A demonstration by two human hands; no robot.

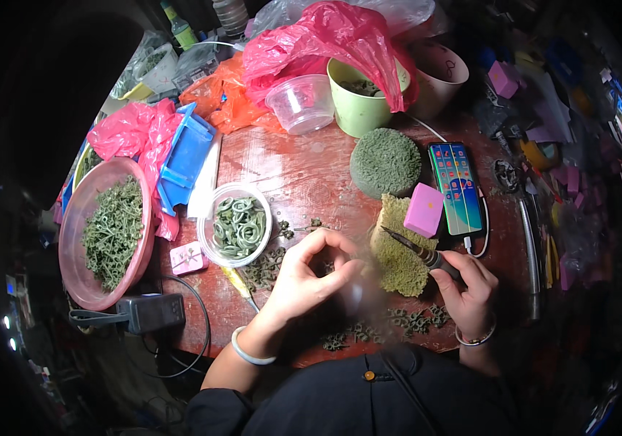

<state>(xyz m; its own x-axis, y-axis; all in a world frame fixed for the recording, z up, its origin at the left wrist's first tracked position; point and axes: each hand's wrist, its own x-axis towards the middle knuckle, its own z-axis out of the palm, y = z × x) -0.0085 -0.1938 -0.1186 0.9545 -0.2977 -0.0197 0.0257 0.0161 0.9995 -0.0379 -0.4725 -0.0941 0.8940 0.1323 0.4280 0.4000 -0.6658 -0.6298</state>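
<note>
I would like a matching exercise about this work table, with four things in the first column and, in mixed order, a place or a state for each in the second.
Column 1
1. Pointed tool
2. Phone
3. White-rimmed tub
4. Pale green bucket

Column 2
A. Connected to a white cable, screen lit
B. Partly covered by a pink bag
C. Held in the right hand
D. Holds green rings

Right pairs: 1-C, 2-A, 3-D, 4-B
</note>
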